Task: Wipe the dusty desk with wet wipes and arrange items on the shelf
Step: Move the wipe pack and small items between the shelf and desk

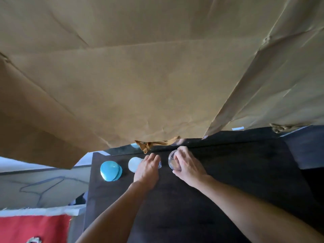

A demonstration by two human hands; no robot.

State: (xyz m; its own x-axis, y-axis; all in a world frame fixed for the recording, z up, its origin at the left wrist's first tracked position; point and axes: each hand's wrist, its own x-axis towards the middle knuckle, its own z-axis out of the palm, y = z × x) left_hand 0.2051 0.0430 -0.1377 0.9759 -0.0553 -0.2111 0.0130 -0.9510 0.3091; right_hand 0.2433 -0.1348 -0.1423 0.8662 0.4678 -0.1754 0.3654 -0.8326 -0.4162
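A: Hand status?
B: Left hand [148, 168] lies flat on a pale round tub [134, 163], fingers straight and together. A clear corner piece [159, 165] pokes out at its fingertips. Right hand [188, 165] grips a clear round jar [172, 159], fingers curled over the rim, thumb on the near side.
A: Where on the desk?
B: Far edge of the dark desk [228, 172], just below the brown paper [157, 76]. 1 blue round container [110, 171] sits left of the tub, not touching. Red cloth [35, 227] is lower left, off the desk.
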